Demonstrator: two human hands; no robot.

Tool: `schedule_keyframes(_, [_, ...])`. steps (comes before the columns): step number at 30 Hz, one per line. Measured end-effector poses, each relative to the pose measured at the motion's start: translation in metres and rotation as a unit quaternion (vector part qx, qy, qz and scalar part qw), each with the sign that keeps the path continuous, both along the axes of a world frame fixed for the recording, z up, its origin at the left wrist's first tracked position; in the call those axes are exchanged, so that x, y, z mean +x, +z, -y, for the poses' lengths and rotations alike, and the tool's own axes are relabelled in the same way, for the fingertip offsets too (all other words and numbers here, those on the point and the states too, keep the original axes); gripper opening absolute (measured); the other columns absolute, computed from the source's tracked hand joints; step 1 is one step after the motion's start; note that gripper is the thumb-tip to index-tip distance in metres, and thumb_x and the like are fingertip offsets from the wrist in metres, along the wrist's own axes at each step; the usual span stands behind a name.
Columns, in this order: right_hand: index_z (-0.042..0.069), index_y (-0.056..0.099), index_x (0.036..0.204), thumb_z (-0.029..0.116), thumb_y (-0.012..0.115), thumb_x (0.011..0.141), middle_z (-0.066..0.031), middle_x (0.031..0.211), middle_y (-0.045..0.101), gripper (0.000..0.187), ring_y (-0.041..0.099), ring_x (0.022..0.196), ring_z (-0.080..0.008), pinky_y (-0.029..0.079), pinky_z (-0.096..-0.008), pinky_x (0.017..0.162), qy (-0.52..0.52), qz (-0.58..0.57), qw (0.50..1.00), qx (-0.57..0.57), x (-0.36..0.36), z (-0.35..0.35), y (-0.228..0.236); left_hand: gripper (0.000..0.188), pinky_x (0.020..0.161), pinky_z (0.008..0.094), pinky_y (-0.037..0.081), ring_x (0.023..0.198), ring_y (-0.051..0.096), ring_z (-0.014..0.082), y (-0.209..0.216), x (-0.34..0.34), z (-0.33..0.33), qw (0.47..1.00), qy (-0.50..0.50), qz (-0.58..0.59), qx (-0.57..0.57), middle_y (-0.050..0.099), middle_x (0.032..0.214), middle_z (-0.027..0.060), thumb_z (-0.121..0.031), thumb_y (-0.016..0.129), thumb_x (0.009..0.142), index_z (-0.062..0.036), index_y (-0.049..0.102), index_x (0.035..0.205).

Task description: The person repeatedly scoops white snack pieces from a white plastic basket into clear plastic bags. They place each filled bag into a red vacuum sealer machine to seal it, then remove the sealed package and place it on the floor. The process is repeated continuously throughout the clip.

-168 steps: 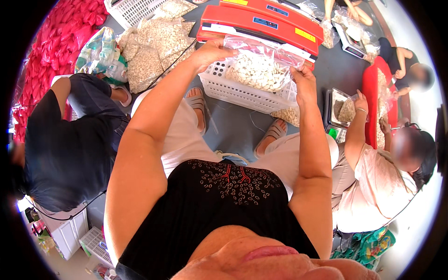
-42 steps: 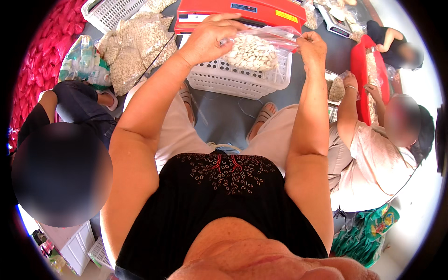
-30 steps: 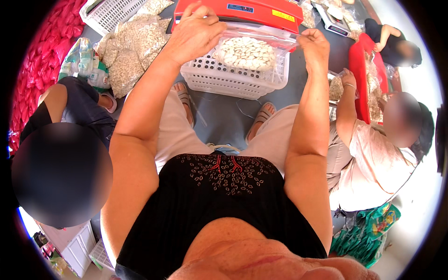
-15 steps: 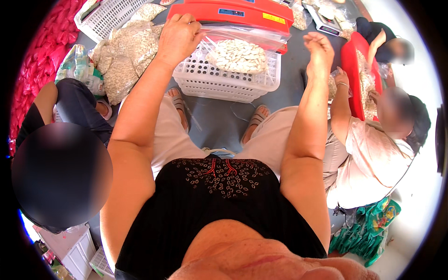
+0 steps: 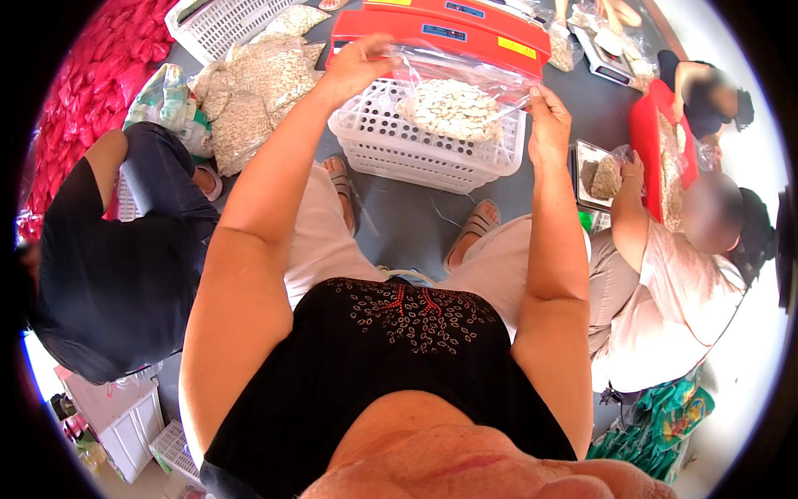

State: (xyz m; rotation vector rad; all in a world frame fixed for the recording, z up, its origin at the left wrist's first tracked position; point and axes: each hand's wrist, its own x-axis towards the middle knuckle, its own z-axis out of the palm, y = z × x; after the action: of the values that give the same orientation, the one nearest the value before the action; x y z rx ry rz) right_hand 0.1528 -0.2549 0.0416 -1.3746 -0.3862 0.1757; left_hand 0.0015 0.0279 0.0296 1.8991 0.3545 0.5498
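Spreading across the far left, a heap of bright red packages [image 5: 91, 91] lies near a co-worker in a dark top [image 5: 116, 266]. Bulging bags of pale seeds [image 5: 241, 108] sit on the floor [image 5: 391, 224]. Next, the left hand [image 5: 357, 70] has its fingers closed on the upper left corner of a clear bag of white seeds [image 5: 455, 110], which lies over the holed face of a white basket [image 5: 416, 165], just in front of a red machine [image 5: 478, 48]. The right hand [image 5: 549, 125] pinches the bag's right edge between thumb and fingers, a slight hold. That small grip could slip, and uneven pulling could tilt the bag; if its top is open, which cannot be told here, seeds could spill. Slack, wrinkled plastic near the top could also fold over. Farther right, a small bag [image 5: 605, 180] rests on a scale [image 5: 585, 153], beside a red tub [image 5: 643, 137] and a co-worker in a pale shirt [image 5: 677, 291].
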Motion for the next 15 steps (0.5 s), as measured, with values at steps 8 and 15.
schedule_keyframes(8, [-0.001, 0.063, 0.100, 0.011, 0.055, 0.093, -0.0049, 0.089, 0.065, 0.016, 0.059, 0.080, -0.0107, 0.047, -0.0252, 0.074, -0.010, -0.006, 0.999, 0.049, 0.009, -0.002, -0.012, 0.010, 0.081, 0.0231, 0.043, 0.084, 0.057, 0.0078, -0.007, 0.004, 0.018, 0.969, -0.029, 0.075, -0.233, 0.066, 0.090, 0.0013, -0.010, 0.062, 0.089, -0.0029, 0.068, 0.092])
schedule_keyframes(15, [-0.002, 0.062, 0.099, 0.011, 0.052, 0.095, -0.0052, 0.085, 0.064, 0.017, 0.058, 0.074, -0.0104, 0.047, -0.0245, 0.069, -0.044, 0.108, 0.992, 0.041, -0.005, 0.000, 0.017, 0.010, 0.069, 0.0234, 0.043, 0.073, 0.055, 0.0071, 0.018, -0.019, 0.031, 0.935, -0.059, 0.210, -0.279, 0.063, 0.077, -0.0006, -0.007, 0.066, 0.086, -0.0073, 0.061, 0.076])
